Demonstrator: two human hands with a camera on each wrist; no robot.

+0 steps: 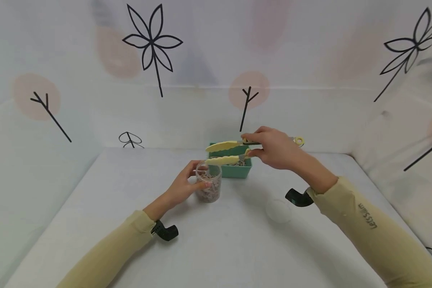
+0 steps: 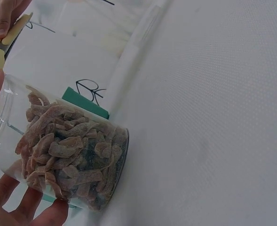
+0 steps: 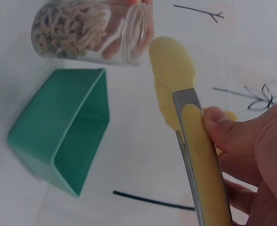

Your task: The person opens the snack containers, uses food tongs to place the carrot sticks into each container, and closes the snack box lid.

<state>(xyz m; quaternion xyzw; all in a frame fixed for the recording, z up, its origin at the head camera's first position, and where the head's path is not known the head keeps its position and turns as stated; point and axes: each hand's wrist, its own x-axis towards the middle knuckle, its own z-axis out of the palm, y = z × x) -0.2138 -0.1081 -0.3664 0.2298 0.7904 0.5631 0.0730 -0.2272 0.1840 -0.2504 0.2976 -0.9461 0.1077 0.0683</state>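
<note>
At the table (image 1: 209, 248), left hand (image 1: 180, 185) grips a clear jar (image 3: 131, 49) of brownish strips (image 2: 77, 153), right hand (image 1: 276, 149) yellow-headed tongs (image 3: 205, 155).

One marking was legible, in the head view. Dark printed lettering (image 1: 367, 216) stood on the pale yellow, close-fitting fabric sleeve (image 1: 381, 245) that covered the person's right forearm (image 1: 315, 172). The marking appeared to read "LetsSlim"; the characters were small and slightly soft, so the exact capitalisation and spacing could not be confirmed. The characters formed a single line set along the length of the sleeve. The line started farther from the sleeve's wrist end, finished nearer to it, and rose toward the upper left of the view.
</note>
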